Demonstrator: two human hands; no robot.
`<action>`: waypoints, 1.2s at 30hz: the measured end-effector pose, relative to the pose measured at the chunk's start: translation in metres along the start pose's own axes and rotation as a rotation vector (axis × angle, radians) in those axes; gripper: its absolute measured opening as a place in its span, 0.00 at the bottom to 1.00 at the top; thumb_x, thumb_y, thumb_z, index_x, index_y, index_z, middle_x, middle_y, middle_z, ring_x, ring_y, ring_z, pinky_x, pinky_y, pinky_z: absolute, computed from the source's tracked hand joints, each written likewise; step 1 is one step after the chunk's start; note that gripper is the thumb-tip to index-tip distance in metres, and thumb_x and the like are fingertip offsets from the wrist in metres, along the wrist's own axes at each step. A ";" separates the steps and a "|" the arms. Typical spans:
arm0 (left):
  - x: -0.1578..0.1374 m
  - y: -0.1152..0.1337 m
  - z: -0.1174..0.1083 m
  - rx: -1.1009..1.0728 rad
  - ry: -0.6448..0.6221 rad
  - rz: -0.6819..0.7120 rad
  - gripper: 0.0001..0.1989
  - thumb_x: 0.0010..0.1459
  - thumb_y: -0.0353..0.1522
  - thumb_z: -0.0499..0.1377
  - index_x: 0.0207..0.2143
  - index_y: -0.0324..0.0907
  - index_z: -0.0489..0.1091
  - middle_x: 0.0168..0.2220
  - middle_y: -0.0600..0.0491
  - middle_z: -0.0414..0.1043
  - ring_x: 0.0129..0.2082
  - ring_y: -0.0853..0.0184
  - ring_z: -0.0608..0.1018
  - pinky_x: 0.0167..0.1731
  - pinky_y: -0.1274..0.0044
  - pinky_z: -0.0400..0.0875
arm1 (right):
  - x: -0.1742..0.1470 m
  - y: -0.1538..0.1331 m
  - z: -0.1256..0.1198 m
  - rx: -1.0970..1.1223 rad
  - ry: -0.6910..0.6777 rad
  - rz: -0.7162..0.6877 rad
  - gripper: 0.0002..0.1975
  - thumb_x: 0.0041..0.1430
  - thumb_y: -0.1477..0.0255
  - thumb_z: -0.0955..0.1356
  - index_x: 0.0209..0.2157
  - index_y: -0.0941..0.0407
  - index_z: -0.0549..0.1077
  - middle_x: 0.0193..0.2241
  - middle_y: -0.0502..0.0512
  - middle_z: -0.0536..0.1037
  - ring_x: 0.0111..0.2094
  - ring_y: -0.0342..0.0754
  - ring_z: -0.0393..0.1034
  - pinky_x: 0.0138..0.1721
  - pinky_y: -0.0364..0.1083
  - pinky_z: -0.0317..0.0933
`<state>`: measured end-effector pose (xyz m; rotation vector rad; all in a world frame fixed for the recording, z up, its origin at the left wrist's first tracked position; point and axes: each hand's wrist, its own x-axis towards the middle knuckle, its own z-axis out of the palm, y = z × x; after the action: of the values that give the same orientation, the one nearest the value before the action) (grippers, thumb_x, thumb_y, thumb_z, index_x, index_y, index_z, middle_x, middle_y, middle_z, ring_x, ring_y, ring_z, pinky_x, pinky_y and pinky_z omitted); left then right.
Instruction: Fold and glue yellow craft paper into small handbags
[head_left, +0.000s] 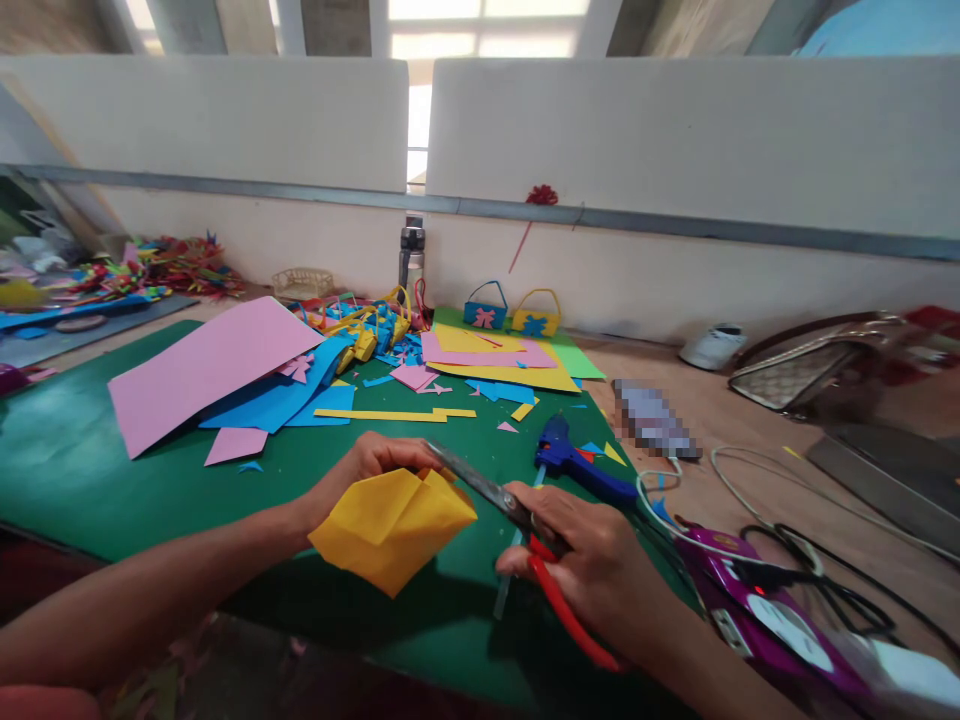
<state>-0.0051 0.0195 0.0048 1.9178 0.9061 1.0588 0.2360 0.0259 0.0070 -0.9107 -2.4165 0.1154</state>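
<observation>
My left hand (375,458) is closed on a folded piece of yellow paper (394,535), held above the green mat; most of its fingers are hidden behind the paper. In my right hand (581,535) is a pair of scissors (559,605) with red handles, fingers wrapped round the grips. The metal blades point up and left, beside the top edge of the yellow paper; whether they touch it I cannot tell. Just beyond my right hand lies a blue glue gun (581,462) with a clear glue stick reaching down behind the hand.
On the green mat (172,510) lie pink paper (225,365), blue paper (262,385) and yellow strips (382,414). Small paper bags (484,315) and a bottle (412,260) stand at the back. Right are a phone (654,415), cables and a purple power strip (772,600).
</observation>
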 end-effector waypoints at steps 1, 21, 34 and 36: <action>-0.001 0.001 0.000 0.053 0.045 0.053 0.08 0.51 0.33 0.59 0.30 0.36 0.71 0.29 0.50 0.71 0.28 0.69 0.72 0.27 0.80 0.65 | 0.002 0.000 -0.002 0.009 0.020 0.043 0.18 0.48 0.63 0.70 0.39 0.58 0.71 0.28 0.54 0.77 0.27 0.46 0.71 0.28 0.42 0.63; -0.040 0.009 0.001 1.007 0.294 0.758 0.10 0.55 0.27 0.55 0.36 0.47 0.72 0.34 0.55 0.77 0.35 0.66 0.75 0.50 0.66 0.54 | 0.103 0.017 0.042 -0.398 -0.370 0.346 0.18 0.52 0.73 0.63 0.46 0.59 0.66 0.40 0.66 0.75 0.40 0.58 0.70 0.34 0.49 0.60; -0.005 0.004 -0.007 0.351 0.343 0.446 0.04 0.53 0.27 0.55 0.27 0.40 0.69 0.28 0.50 0.73 0.28 0.70 0.71 0.32 0.76 0.64 | 0.072 0.010 0.008 0.092 -0.077 0.247 0.17 0.51 0.66 0.66 0.43 0.58 0.68 0.29 0.49 0.74 0.27 0.43 0.67 0.27 0.41 0.61; -0.003 0.004 -0.004 0.142 0.312 0.222 0.05 0.53 0.28 0.56 0.26 0.38 0.69 0.27 0.51 0.72 0.27 0.71 0.71 0.30 0.78 0.64 | 0.055 0.003 -0.005 0.160 -0.023 0.231 0.19 0.46 0.67 0.69 0.41 0.57 0.68 0.30 0.49 0.73 0.28 0.44 0.67 0.27 0.41 0.61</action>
<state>-0.0090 0.0161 0.0089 2.0399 0.9748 1.4913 0.2063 0.0630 0.0359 -1.1149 -2.2758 0.4007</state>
